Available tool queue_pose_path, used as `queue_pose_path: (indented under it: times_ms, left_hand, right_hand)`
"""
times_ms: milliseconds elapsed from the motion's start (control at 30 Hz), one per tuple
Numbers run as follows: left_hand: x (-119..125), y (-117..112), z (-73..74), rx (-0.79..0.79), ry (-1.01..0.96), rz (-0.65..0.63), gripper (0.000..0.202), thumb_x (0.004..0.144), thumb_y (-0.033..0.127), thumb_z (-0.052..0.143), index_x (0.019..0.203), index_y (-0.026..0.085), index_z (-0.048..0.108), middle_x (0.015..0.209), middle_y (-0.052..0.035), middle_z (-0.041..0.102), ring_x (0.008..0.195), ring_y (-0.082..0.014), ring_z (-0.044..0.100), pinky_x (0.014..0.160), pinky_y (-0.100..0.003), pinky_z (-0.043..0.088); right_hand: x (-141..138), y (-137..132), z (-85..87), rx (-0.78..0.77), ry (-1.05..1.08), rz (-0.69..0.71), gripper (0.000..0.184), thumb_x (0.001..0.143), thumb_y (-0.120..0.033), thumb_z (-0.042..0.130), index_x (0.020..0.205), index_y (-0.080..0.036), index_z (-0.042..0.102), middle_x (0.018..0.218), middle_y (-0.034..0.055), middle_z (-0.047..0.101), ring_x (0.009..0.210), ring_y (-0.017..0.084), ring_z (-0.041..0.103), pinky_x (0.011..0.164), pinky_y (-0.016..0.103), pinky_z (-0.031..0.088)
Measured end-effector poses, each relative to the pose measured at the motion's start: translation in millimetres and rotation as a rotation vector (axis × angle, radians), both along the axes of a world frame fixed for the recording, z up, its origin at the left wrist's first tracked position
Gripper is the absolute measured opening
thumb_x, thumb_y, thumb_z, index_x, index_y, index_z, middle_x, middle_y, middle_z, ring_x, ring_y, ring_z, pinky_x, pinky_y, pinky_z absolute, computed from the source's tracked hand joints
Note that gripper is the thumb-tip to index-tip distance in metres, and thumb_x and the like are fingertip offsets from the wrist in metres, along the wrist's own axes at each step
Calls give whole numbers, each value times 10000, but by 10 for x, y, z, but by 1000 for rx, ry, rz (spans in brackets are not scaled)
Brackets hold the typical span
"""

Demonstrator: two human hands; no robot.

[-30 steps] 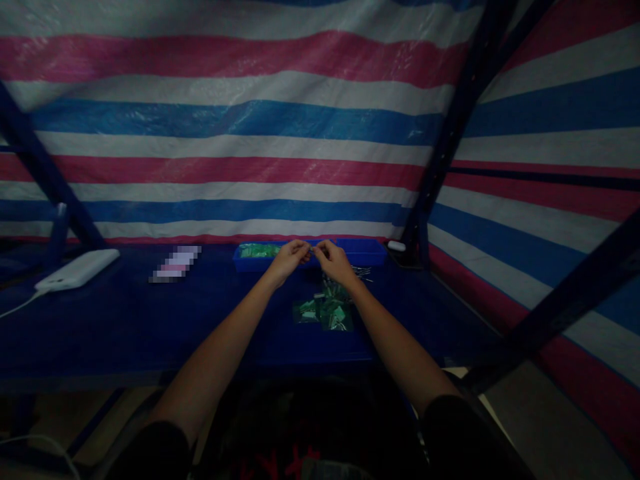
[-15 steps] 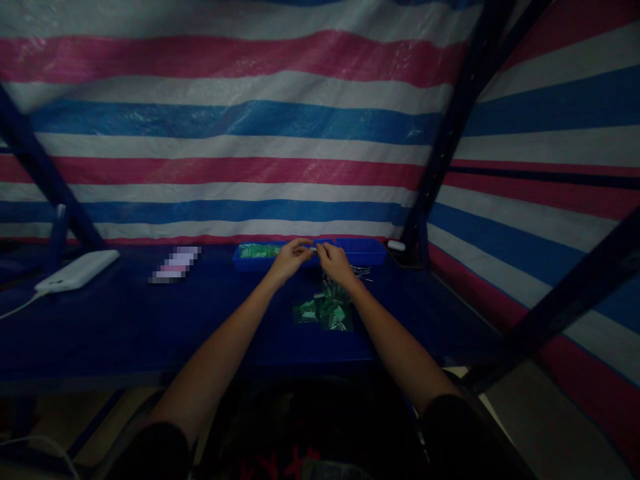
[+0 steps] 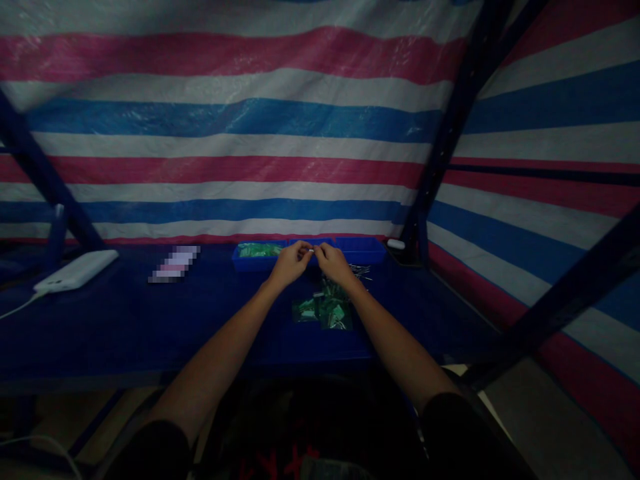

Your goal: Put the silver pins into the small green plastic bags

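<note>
My left hand (image 3: 293, 261) and my right hand (image 3: 331, 261) meet fingertip to fingertip above the table, in front of the blue bins. Between them is a small light-coloured piece (image 3: 311, 251), too small to name; the fingers of both hands are pinched around it. Just below my right hand lie small green-tinted plastic bags (image 3: 336, 313) with thin metallic pieces inside. A smaller bag (image 3: 305, 310) rests at their left. Loose thin metal pieces (image 3: 361, 272) are scattered to the right of my right wrist.
A blue bin (image 3: 260, 265) holds green plastic bags; another blue bin (image 3: 361, 251) stands at right. On the blue table (image 3: 210, 333) are a white power bank with a cable (image 3: 77, 271), a blurred-out flat object (image 3: 175, 265) and a small white case (image 3: 397, 245). Striped sheeting hangs behind.
My left hand's fingers have curled in more and closed against my right fingertips. Both hands stay in nearly the same place; the things on the table have not moved.
</note>
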State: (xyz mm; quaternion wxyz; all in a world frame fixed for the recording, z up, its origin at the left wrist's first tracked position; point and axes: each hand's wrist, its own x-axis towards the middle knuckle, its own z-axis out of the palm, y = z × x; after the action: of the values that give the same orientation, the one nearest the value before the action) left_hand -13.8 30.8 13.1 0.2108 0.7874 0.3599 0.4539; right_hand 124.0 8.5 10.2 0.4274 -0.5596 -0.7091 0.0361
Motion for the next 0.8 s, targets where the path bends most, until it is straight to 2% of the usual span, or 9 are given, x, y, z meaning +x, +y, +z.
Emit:
queue_pose_path:
  times_ms: [167, 300, 467, 667, 800]
  left_hand:
    - [-7, -8, 43, -50, -108, 80, 159, 748, 244, 509, 812, 129, 598, 718, -40, 640, 664, -148, 594, 636, -256, 457]
    - [-23, 46, 31, -115, -163, 37, 128, 723, 237, 531, 766, 134, 594, 727, -44, 648, 680, -156, 608, 650, -269, 472]
    - [-24, 87, -24, -123, -46, -10, 69, 703, 181, 572, 763, 159, 600, 743, -41, 668, 687, -165, 616, 674, -290, 479]
    - [-24, 149, -59, -277, -222, -116, 91, 698, 165, 577, 782, 138, 597, 720, -29, 658, 670, -143, 612, 700, -291, 481]
    - [-44, 154, -52, -294, -253, -141, 78, 669, 158, 600, 744, 133, 602, 638, -2, 627, 592, -122, 574, 648, -273, 467]
  right_hand:
    - [-3, -22, 2, 59, 69, 153, 186, 811, -297, 455, 944, -186, 525, 589, -38, 505, 534, 119, 473, 537, 216, 324]
    - [4, 7, -28, 97, 42, 163, 158, 784, -205, 467, 925, -170, 529, 622, -18, 524, 568, 127, 491, 558, 225, 348]
    - [40, 28, -41, 105, 10, 168, 136, 780, -156, 466, 893, -162, 541, 723, 28, 590, 635, 138, 527, 608, 240, 376]
    - [37, 38, -33, 95, 46, 171, 134, 783, -161, 468, 892, -159, 545, 746, 40, 610, 669, 144, 552, 616, 239, 396]
    - [31, 32, -27, 92, 22, 187, 140, 784, -151, 462, 892, -161, 550, 732, 33, 610, 651, 138, 547, 613, 235, 394]
